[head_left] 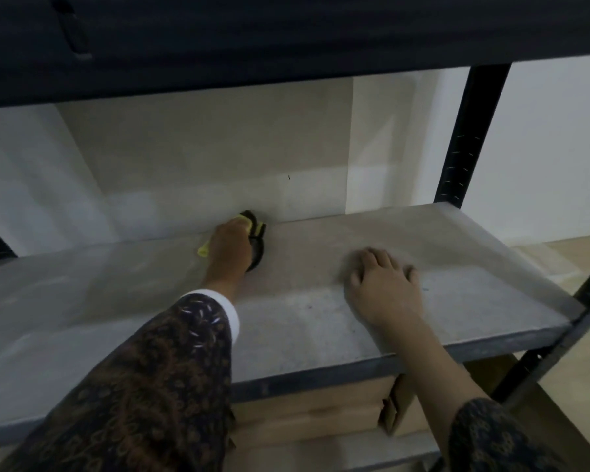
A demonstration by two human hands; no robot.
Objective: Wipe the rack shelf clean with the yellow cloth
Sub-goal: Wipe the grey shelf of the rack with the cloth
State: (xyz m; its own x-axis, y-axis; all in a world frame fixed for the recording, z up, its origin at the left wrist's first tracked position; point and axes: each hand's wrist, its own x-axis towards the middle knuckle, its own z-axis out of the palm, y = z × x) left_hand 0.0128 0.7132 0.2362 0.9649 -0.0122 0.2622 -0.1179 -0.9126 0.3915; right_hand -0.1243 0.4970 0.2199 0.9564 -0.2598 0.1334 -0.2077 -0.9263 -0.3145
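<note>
Head cam is looking down at both hands. The left hand (pixel 230 245) has its fingers bunched down over the yellow cloth (pixel 260 229), so that one's got a proper hold of it and is pressing it onto the shelf (pixel 304 332). You only see bits of the cloth: a yellow corner poking out left of the knuckles, a yellow-and-dark edge past the fingertips, and a dark fold trailing down the right side of the hand. It sits way at the back of the grey board, just beside where it meets the wall (pixel 201 148), roughly mid-width. The arm comes in from bottom left in a dark patterned sleeve (pixel 157 379) with a white cuff (pixel 225 308). The right hand (pixel 384 287) has nothing in it, it's just laid palm-down on the board with fingers loosely spread, well apart from the cloth and nearer the front edge. Overhead, the dark upper shelf (pixel 286 35) cuts off the top of the view, and a black post (pixel 470 137) stands at the back right corner. Under the board there are cardboard boxes (pixel 314 408), and a strip of pale floor (pixel 573 253) shows off to the right.
</note>
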